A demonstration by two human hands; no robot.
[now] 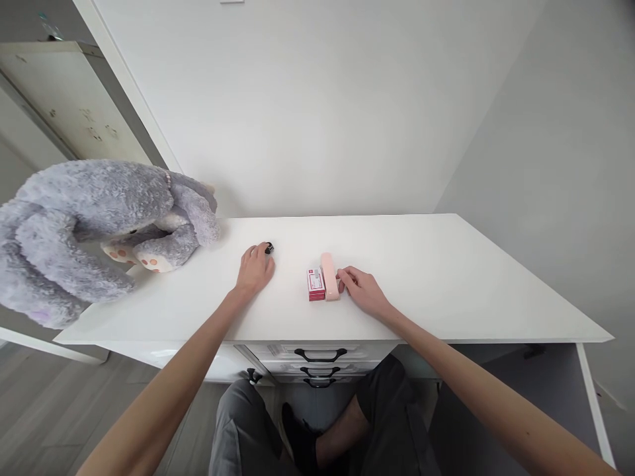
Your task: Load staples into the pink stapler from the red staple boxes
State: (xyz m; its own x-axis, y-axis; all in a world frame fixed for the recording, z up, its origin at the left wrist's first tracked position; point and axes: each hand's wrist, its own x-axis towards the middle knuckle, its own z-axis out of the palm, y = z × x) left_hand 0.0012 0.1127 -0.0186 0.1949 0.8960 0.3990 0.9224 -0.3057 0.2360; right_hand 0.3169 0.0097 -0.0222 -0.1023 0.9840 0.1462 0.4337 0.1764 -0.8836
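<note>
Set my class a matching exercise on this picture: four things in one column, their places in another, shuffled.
1. fluffy grey plush toy
2. small red-and-white packaging
3. long pale pink object
4. small black object

A. at the fingertips of the left hand
B. between the packaging and the right hand
C. at the left end of the white tabletop
D. close beside the pink object, on its left

Pairs: 1-C; 2-D; 3-B; 4-A

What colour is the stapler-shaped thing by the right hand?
Pale pink, seen in the head view.
</note>
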